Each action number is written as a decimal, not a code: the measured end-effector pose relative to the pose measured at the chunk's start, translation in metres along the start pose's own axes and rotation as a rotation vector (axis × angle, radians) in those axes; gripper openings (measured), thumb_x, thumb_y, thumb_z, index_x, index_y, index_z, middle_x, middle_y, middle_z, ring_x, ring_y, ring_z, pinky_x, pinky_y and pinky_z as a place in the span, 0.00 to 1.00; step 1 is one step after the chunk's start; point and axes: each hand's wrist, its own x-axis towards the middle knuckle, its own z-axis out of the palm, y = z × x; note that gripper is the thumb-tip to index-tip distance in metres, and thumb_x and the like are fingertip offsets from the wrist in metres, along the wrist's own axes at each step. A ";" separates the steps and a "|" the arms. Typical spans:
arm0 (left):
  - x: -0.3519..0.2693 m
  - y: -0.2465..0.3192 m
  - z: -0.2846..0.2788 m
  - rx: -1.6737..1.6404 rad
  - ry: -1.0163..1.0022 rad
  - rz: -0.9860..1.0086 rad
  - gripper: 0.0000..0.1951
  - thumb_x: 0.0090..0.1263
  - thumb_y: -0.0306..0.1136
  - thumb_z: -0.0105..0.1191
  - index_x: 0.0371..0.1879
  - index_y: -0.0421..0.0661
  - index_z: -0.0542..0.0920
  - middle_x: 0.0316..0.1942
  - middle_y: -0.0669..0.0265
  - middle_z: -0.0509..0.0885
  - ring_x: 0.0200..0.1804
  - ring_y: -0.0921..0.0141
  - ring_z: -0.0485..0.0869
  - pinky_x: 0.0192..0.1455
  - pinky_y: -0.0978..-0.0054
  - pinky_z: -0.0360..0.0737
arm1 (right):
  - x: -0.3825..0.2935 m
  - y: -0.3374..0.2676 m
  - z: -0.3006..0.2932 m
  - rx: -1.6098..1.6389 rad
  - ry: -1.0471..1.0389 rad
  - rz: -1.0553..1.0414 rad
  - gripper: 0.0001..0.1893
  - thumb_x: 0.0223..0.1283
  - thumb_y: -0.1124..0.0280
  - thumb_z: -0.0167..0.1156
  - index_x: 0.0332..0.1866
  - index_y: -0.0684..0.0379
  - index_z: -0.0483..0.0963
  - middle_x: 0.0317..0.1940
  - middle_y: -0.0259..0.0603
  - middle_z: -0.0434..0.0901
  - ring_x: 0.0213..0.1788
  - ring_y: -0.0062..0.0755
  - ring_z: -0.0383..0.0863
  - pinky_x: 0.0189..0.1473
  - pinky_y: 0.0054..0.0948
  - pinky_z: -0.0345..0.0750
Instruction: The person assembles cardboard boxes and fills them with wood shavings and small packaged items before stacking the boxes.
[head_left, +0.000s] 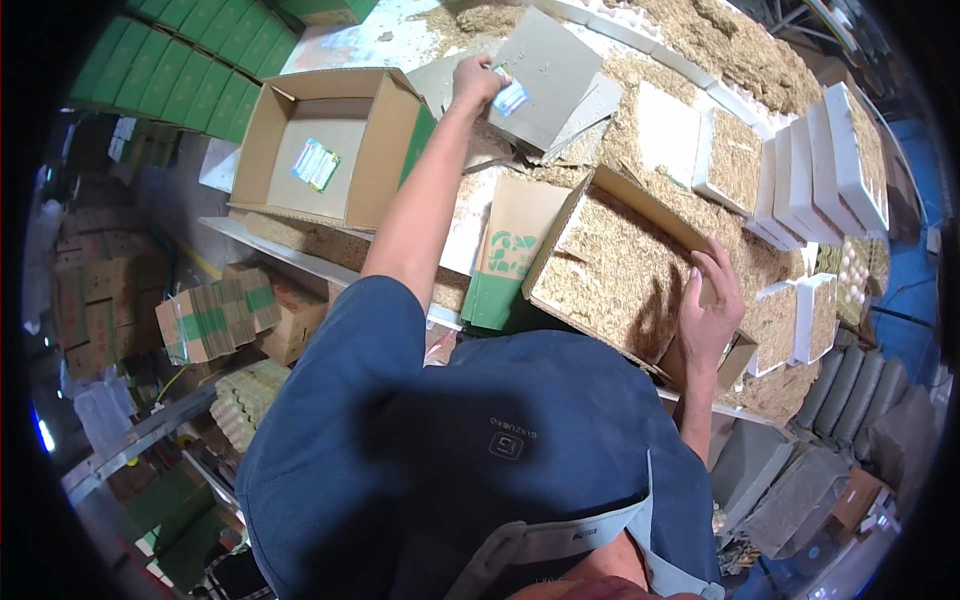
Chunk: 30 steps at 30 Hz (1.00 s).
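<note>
My left hand (477, 81) pinches a small printed card (510, 97) over a stack of grey cardboard sheets (551, 75). My right hand (712, 307) is at the right wall of a cardboard box (546, 259) filled with straw-coloured shavings (622, 262). Its fingers are apart and slightly curled; whether they touch the rim is hard to tell. Left of my left forearm, an open cardboard box (259, 161) has a similar printed card (316, 165) lying on its flat grey bottom. A green-and-brown carton (517, 232) adjoins the filled box.
White foam trays (814, 165) of shavings stand stacked on edge at the right. Loose shavings (742, 45) cover the table's far side. Green cartons (172, 67) are piled upper left. Bundled flattened cartons (214, 319) sit below the table edge. Eggs (853, 274) show at far right.
</note>
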 end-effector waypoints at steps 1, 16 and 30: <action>-0.006 0.015 -0.009 -0.047 0.014 0.025 0.28 0.50 0.24 0.74 0.54 0.36 0.83 0.45 0.52 0.88 0.44 0.67 0.88 0.46 0.71 0.83 | -0.003 0.000 -0.002 -0.005 0.018 -0.011 0.14 0.57 0.84 0.57 0.47 0.64 0.83 0.61 0.48 0.80 0.63 0.44 0.80 0.66 0.36 0.75; -0.190 0.234 -0.015 0.366 -1.100 0.664 0.25 0.60 0.25 0.66 0.60 0.43 0.81 0.49 0.59 0.88 0.51 0.68 0.84 0.58 0.71 0.80 | -0.029 0.059 -0.060 0.059 0.310 0.170 0.12 0.63 0.78 0.57 0.47 0.60 0.85 0.60 0.40 0.82 0.63 0.39 0.80 0.67 0.36 0.73; -0.276 0.147 0.028 0.567 -0.587 1.296 0.26 0.58 0.38 0.69 0.60 0.63 0.82 0.62 0.56 0.77 0.62 0.56 0.77 0.64 0.58 0.77 | -0.103 0.085 -0.051 0.263 0.211 0.399 0.14 0.61 0.79 0.56 0.49 0.63 0.84 0.62 0.47 0.80 0.56 0.36 0.85 0.63 0.31 0.77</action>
